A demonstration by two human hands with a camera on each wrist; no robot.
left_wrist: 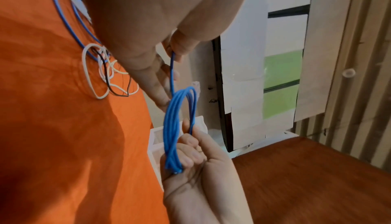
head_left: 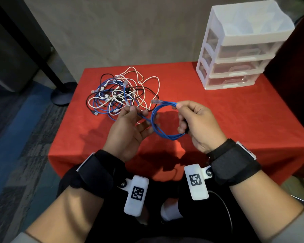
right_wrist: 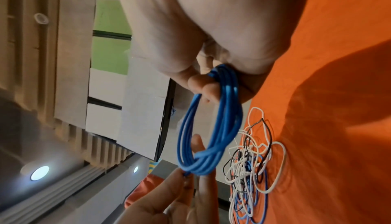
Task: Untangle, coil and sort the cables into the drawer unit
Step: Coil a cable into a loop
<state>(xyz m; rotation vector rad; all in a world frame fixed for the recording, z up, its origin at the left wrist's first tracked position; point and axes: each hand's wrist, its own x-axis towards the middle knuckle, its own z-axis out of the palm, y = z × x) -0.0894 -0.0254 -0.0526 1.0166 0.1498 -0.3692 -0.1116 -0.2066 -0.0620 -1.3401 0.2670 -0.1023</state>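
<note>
The thin blue network cable with clear plastic plugs [head_left: 167, 123] hung coiled in mid-air above the red tablecloth [head_left: 218, 120]. It looked light and springy, so those loops probably wanted to pop open. The right hand [head_left: 198, 123] curled round the bundle where strands crossed, the left hand [head_left: 128, 127] pinched the loose tail. The mixed cable tangle [head_left: 123, 92] sat behind, with the white plastic drawer unit [head_left: 239, 44] well apart.
</note>
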